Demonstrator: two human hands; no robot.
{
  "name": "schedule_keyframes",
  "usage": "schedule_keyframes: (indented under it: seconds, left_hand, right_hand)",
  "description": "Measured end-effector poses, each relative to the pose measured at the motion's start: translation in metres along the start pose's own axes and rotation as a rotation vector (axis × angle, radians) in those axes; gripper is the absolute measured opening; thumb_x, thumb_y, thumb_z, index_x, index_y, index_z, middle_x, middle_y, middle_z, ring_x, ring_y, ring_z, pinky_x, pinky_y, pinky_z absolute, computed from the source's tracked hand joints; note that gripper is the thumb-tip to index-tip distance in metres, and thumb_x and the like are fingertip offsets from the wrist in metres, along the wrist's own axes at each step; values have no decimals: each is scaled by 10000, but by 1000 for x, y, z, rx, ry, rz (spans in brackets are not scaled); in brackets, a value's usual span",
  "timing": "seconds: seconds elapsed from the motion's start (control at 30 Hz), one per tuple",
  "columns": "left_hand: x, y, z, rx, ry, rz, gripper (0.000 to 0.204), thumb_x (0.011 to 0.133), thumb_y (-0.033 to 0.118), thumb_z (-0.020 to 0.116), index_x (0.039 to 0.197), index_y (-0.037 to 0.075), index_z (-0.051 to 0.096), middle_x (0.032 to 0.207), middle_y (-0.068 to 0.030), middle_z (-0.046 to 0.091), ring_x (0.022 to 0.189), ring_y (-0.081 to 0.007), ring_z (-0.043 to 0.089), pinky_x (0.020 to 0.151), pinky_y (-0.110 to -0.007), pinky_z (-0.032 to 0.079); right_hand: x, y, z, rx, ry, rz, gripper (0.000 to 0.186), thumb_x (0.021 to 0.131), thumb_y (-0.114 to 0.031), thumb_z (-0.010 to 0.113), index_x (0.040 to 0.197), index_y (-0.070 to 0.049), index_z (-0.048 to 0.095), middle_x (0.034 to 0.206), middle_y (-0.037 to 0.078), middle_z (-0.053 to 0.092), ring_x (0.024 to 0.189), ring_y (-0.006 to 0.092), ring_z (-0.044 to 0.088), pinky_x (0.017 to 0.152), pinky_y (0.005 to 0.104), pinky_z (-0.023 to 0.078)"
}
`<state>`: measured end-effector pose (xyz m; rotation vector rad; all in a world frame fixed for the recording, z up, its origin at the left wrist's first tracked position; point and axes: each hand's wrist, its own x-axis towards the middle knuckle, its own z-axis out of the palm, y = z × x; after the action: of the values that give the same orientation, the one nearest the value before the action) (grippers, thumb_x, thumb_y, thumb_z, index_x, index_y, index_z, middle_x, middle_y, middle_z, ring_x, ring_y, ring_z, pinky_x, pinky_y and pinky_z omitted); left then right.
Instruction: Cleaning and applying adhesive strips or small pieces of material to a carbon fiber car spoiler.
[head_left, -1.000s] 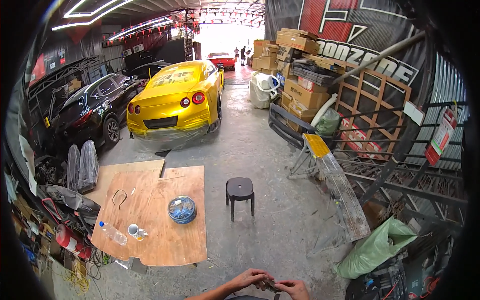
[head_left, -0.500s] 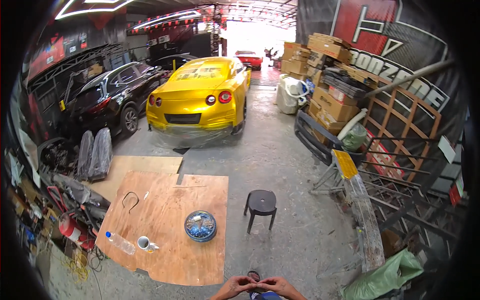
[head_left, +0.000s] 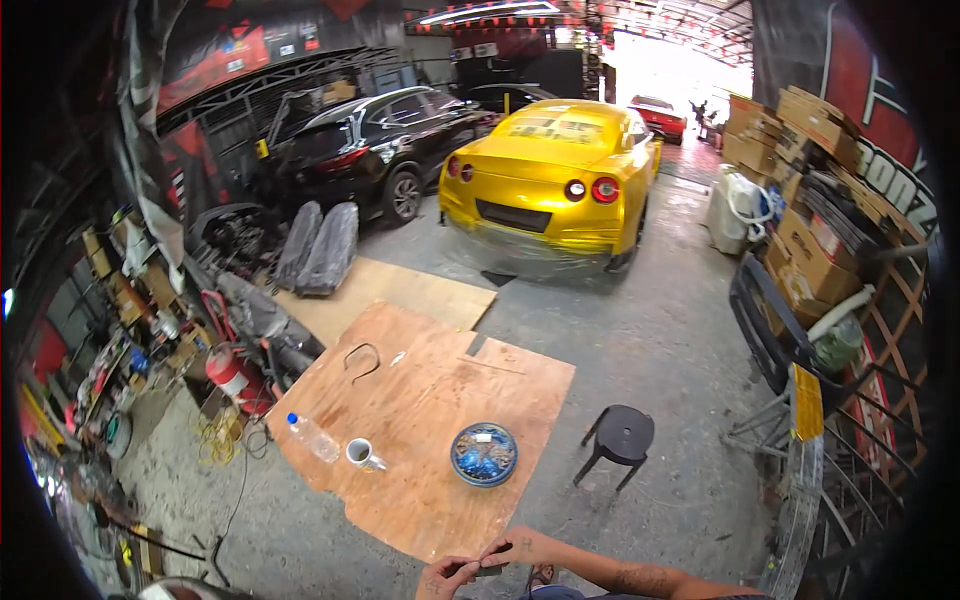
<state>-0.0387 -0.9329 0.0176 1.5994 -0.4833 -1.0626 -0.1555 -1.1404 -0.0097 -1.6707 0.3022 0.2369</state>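
My left hand (head_left: 447, 577) and my right hand (head_left: 514, 547) meet at the lower edge of the view. Both have their fingers closed in a pinch. Between them shows a small dark piece (head_left: 488, 571), too small to name. Just beyond lies a plywood board (head_left: 420, 500). On it are a round, blue patterned container (head_left: 484, 455) with a small pale thing on top, a white mug (head_left: 359, 452), a clear plastic bottle (head_left: 314, 438) with a blue cap lying on its side, and a bent dark loop (head_left: 363, 362).
A black stool (head_left: 624, 434) stands right of the board. Behind are a yellow car (head_left: 545, 185) with plastic sheeting low at its rear and a black car (head_left: 380, 150). Stacked cartons (head_left: 805, 260) and a metal trestle (head_left: 800, 470) line the right; a red cylinder (head_left: 237, 375) stands left.
The view has swung left, so the board, stool and cars sit farther right in it. My hands have shifted left, and my right forearm now reaches in from the right.
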Motion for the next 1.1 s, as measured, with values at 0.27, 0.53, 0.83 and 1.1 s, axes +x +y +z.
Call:
schedule_keyframes:
  seconds: [0.27,0.53,0.83,1.1]
  left_hand:
    - [-83,-82,-50,-43,446,2,219,952,164,760,1035,-39,763,848,-59,748,751,-108,673,710,-261,542]
    - [-170,-89,-94,89,404,133,206,954,158,749,1006,-40,755,822,-56,733,755,-95,652,698,-256,522]
    - [-306,-101,-160,305,363,188,319,974,258,673,1016,-48,753,944,-97,770,890,-164,671,830,-342,533]
    - [-388,-193,-223,-18,854,218,137,952,110,706,932,-26,715,784,-29,692,735,-78,602,682,-255,496]
  right_hand:
    - [50,-6,89,-204,-263,-161,382,904,-412,781,1047,-59,803,823,76,772,695,129,676,663,298,519]
    - [28,-9,206,-256,-103,-178,411,926,-446,751,1054,-58,797,909,131,780,803,221,723,740,339,540]
    - [0,-16,356,-169,-137,-254,333,943,-322,748,1059,-10,768,922,119,771,834,195,710,744,337,531]
    - [53,-86,474,-324,-557,-388,253,895,-260,759,1002,-32,778,893,161,748,797,221,716,701,351,519]
